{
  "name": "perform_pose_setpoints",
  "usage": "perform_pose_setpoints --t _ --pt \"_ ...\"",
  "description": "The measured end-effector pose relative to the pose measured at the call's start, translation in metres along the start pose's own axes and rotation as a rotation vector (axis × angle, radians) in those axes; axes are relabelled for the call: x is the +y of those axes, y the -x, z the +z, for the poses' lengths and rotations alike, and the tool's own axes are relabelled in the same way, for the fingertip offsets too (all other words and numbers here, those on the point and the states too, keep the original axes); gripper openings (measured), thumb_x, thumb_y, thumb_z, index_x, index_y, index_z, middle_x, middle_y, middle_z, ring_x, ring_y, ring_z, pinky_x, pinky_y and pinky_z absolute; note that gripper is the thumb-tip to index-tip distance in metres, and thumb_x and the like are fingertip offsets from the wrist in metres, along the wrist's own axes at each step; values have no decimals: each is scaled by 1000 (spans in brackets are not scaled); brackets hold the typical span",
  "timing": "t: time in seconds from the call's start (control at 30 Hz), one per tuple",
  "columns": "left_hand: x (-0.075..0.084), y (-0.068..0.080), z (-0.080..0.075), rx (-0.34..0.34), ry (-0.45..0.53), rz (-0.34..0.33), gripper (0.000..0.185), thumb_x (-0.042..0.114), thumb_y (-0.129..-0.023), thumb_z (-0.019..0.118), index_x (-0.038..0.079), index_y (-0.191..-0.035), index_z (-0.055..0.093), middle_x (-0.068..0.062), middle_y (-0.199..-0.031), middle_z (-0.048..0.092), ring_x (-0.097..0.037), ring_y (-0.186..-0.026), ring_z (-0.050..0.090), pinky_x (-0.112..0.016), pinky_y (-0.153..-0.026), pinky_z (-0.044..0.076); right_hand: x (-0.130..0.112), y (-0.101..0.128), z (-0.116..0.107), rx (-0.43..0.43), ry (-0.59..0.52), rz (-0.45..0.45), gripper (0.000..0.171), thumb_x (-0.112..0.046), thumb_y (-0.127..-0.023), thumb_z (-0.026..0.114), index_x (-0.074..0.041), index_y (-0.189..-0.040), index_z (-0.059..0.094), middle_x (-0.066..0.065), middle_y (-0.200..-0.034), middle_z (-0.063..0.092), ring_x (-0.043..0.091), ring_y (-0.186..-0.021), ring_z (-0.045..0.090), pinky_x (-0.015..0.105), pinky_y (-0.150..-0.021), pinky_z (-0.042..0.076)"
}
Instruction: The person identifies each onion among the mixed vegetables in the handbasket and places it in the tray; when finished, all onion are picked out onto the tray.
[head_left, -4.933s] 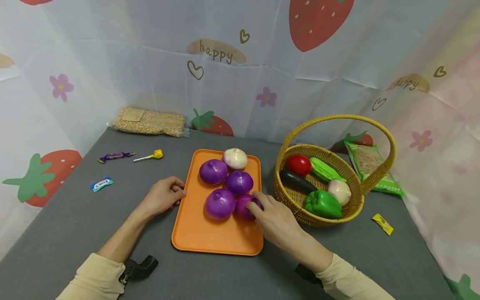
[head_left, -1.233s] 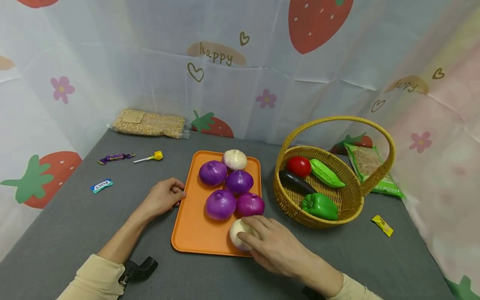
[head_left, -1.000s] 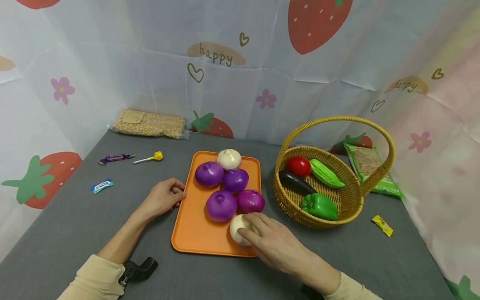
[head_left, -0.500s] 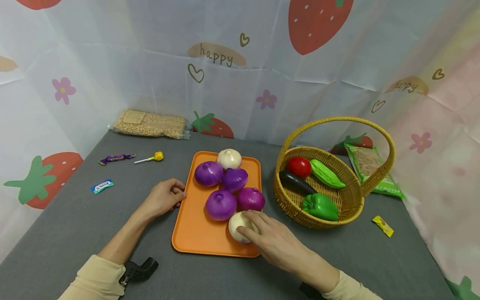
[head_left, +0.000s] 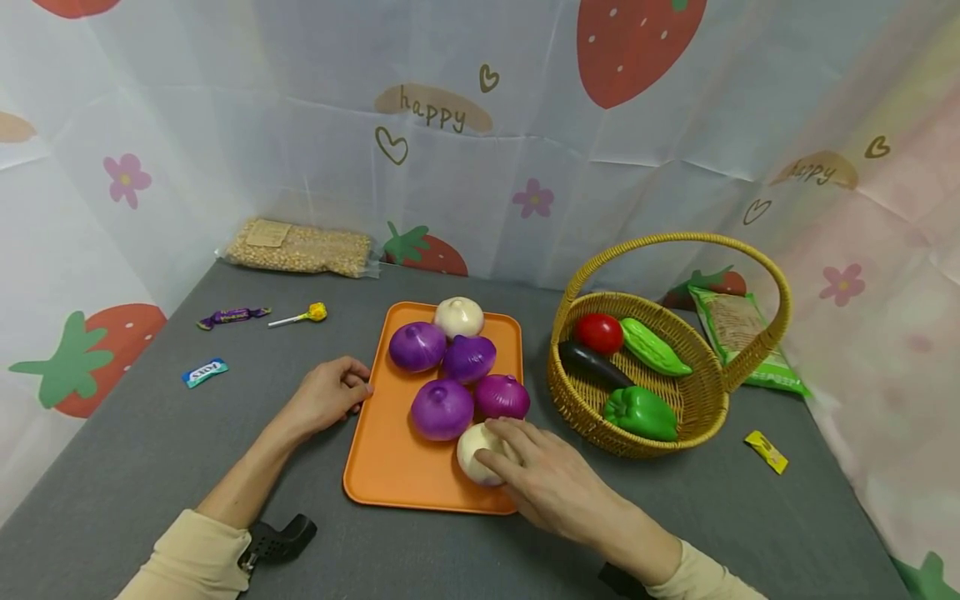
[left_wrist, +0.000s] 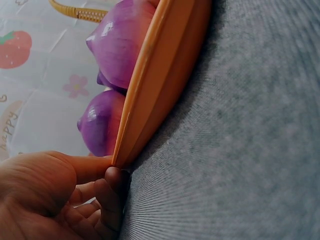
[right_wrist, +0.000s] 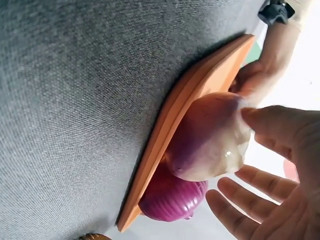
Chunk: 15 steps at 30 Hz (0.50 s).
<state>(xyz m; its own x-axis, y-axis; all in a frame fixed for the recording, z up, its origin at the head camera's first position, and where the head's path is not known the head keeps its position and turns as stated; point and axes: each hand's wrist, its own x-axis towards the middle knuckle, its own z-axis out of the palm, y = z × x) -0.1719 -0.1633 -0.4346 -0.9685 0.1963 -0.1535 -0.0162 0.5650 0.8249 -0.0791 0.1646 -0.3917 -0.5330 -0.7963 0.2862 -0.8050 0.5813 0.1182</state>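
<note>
In the head view, an orange tray [head_left: 405,492] carries several bulbs. My left hand [head_left: 326,396] pinches its left rim; the left wrist view shows thumb and finger at the tray edge [left_wrist: 150,90]. Near the tray's front right corner sits a toy turnip [head_left: 476,454], white above and purple below. My right hand [head_left: 551,483] is over it with loosely spread fingers. In the right wrist view, the thumb overlaps the turnip [right_wrist: 210,140], while some fingertips stand off it. A ridged magenta onion [head_left: 502,397], smooth purple bulbs [head_left: 442,410] and a white bulb [head_left: 459,317] lie behind.
Right of the tray stands a wicker basket [head_left: 701,417] holding a tomato [head_left: 600,333], bitter melon [head_left: 654,346], eggplant [head_left: 592,364] and green pepper [head_left: 641,413]. Sweets, including a lollipop [head_left: 315,312], lie left. A grain bag [head_left: 300,247] and green packet [head_left: 750,342] are behind.
The turnip has come from the basket to the tray's front right, carried by my right hand. The rear bulbs have shifted slightly left. Lately the right fingers have eased a little; my left hand stays put.
</note>
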Motion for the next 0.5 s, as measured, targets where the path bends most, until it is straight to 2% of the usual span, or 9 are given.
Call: perform_pose_setpoints --t 0.17,0.3,0.43,0.5 --pt "2 -1 1 15 -57 7 26 15 -95 60 -2 -114 59 -9 -84 67 -12 -59 56 -27 -55 48 5 -1 -4 91 -35 59 45 -29 -80 80 -19 -121 63 12 -130 60 27 -117 60 39 -87 57" --pt "8 3 2 70 -210 63 27 17 -94 61 -2 -113 62 -11 -89 66 -17 -72 58 -32 -66 49 14 1 -11 167 -57 131 45 -28 -81 79 -16 -121 64 12 -129 60 27 -115 62 41 -87 56" --pt "18 11 3 218 -385 168 27 17 -95 60 -1 -115 63 -14 -99 61 -25 -82 59 -42 -70 50 25 8 -18 226 -74 232 43 -27 -84 76 -13 -122 64 13 -130 59 29 -115 62 45 -91 54" --pt "24 15 3 322 -485 274 27 16 -94 61 0 -115 64 -16 -100 60 -28 -81 59 -45 -68 50 30 14 -20 258 -73 301 43 -26 -84 75 -11 -123 64 13 -130 59 30 -115 61 46 -92 53"
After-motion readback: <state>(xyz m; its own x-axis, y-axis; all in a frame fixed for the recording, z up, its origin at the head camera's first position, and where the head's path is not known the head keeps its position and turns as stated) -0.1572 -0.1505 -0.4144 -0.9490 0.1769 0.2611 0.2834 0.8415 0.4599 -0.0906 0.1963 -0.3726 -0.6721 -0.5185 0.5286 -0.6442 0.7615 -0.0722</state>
